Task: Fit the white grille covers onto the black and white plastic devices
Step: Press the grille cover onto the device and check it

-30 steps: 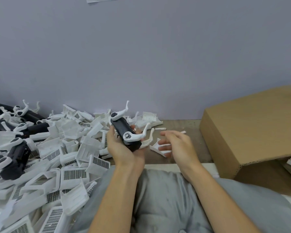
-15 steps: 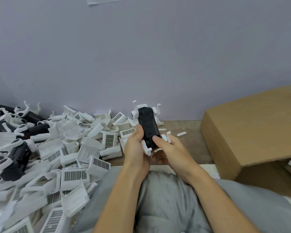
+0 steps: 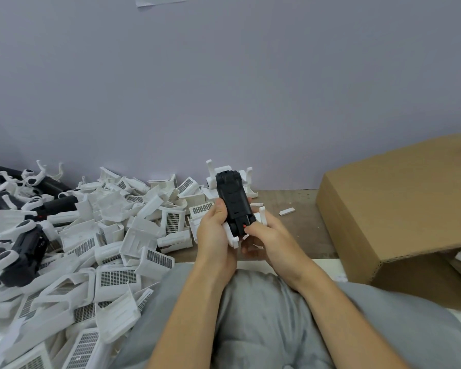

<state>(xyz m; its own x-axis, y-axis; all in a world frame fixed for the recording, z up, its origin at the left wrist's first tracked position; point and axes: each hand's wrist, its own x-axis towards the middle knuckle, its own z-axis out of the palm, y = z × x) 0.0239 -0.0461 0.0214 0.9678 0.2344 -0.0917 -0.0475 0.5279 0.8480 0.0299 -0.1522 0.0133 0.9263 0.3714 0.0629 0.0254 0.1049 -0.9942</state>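
Both hands grip one device above the near edge of the table, no cover on it yet.

The grille covers [image 3: 112, 278] lie heaped at the left; left hand [image 3: 215, 233] and right hand [image 3: 270, 239] clasp the black device [image 3: 233, 202], which probably needs steadying before a cover is aligned squarely.

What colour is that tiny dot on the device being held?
Red, on the black device, seen in the head view.
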